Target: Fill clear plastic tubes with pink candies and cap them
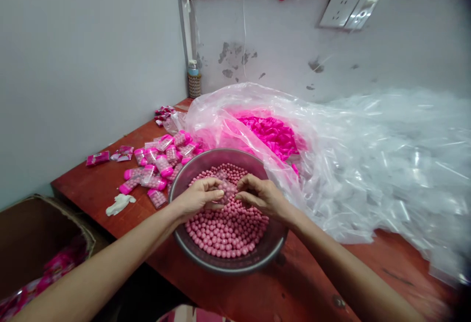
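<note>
My left hand (205,195) pinches a small clear plastic container (228,190) between thumb and fingers, above a dark round basin (228,266). Pink beads show through and around the container, so I cannot tell how full it is. Facing it from the right, my right hand (264,195) has its thumb and fingers curled together close to the container; anything between them is too small to make out. Many round pink beads (224,236) lie in the basin below both hands.
Bead-filled clear containers with pink caps (162,165) are heaped left of the basin. Behind it, a plastic bag holds bright pink pieces (270,133). Clear plastic packaging (386,165) piles up at right. A carton (37,214) stands lower left; a bottle (194,79) is at the back.
</note>
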A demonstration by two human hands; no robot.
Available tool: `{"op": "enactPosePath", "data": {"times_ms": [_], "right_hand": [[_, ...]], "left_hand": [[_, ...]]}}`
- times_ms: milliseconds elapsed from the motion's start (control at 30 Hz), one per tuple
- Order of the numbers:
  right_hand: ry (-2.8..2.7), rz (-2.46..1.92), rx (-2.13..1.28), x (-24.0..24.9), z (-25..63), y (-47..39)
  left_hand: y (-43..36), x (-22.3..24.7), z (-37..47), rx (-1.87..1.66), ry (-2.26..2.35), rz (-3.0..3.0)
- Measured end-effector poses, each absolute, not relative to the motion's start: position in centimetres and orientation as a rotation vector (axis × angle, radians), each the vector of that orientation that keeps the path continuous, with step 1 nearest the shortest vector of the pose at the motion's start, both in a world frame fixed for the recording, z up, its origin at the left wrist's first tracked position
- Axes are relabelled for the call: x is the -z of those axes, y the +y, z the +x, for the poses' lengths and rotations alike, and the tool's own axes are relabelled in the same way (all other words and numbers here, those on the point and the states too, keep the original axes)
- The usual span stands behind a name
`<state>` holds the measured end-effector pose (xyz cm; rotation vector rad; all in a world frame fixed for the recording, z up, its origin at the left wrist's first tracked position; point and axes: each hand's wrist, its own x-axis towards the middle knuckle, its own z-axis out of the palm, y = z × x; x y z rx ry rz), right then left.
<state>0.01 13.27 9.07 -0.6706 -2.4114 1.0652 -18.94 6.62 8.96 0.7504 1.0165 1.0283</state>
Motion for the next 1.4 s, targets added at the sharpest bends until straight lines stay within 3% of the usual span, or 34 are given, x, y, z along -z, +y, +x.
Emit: {"op": "enactPosePath", "data": {"times_ms": [167, 300, 400, 667, 933, 1133, 1267, 1400], "right_hand": [[-2.446, -0.508, -0.625, -11.2, 3.6, 12.8], [-2.174, -0.973, -0.265, -11.9, 10.3, 16.6], [-2.532, -1.164, -0.02, -10.2, 14.3, 21.0], [-2.944, -1.019, -0.008, -5.7, 14.5, 26.0], [-2.79, -1.096, 0.08, -5.2, 14.7, 26.1], [-1.735, -1.1, -0.446, -10.4, 9.9, 21.1], [-1.908, -0.829, -0.942, -13.2, 2.7, 14.5], [-2.054, -0.748, -1.055, -12.1, -2.6, 11.5]], "left_hand": [[6.0, -9.7, -19.0, -1.084, 0.99, 0.92], [6.2, -9.2, -19.2, -1.097, 1.105, 0.994], [6.5, -9.2, -19.1, -1.069, 1.132, 0.989], [6.5, -8.9, -19.0, -1.048, 1.196, 0.953], [6.2, -9.5, -18.6, -1.119, 1.084, 0.864], [6.1, -9.2, -18.8, -1.186, 0.949, 0.894], [5.9, -9.3, -18.9, -1.234, 0.889, 0.911], [5.4, -9.7, -19.1, -1.342, 0.86, 0.871]]}}
